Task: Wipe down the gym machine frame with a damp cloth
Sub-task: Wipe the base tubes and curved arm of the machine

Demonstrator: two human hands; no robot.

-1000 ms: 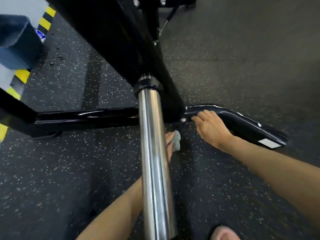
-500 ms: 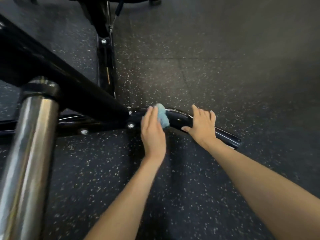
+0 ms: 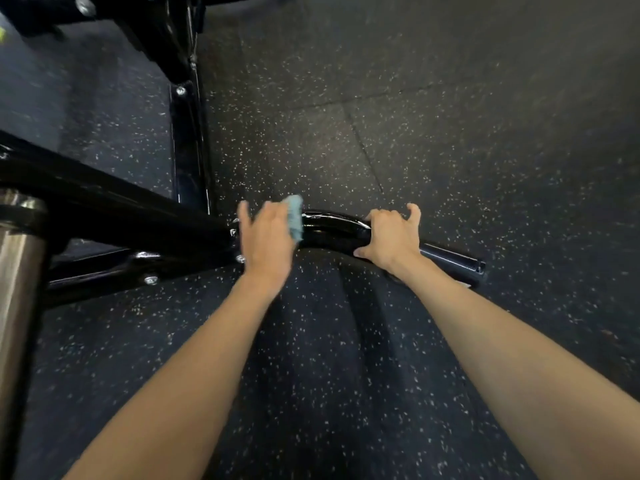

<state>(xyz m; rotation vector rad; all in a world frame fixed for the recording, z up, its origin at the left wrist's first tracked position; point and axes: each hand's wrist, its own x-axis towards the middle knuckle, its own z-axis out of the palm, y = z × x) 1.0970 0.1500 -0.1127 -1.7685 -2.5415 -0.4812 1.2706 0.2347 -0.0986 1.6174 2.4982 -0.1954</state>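
Left hand (image 3: 268, 242) pressed on the curved black tube (image 3: 332, 226) of the frame, fingers folded over a small blue cloth (image 3: 293, 216), most of it hidden under the palm, one corner poking out past the knuckles. Slightly blurred. Right hand (image 3: 393, 237) just along the same tube, wrapped over the top with thumb tucked underneath, gripping bare metal and holding nothing else.

For a clean pass: keep the cloth flat against the curve, not bunched, and draw it around the bend in one long stroke toward the right hand, then shift that bracing hand aside so its patch gets wiped too. Probably worth rolling the cloth under the tube as well (dust tends to hide on the underside), and dabbing around the bolts (image 3: 151, 280) at the joint, where a flat wipe likely skips.

Tube: round, glossy, painted black, streaked with bright highlights that may be a wet film, though hard to say. Capped at the far end (image 3: 479, 266). Cloth soft, looks like towelling. At the left edge, a thick brushed-steel post (image 3: 19, 271), dull silver, with a dark collar. Beyond, a square black beam (image 3: 188, 150) running away across the floor (image 3: 450, 133): dark rubber tiles, matte, flecked with pale specks, a seam visible between slabs.
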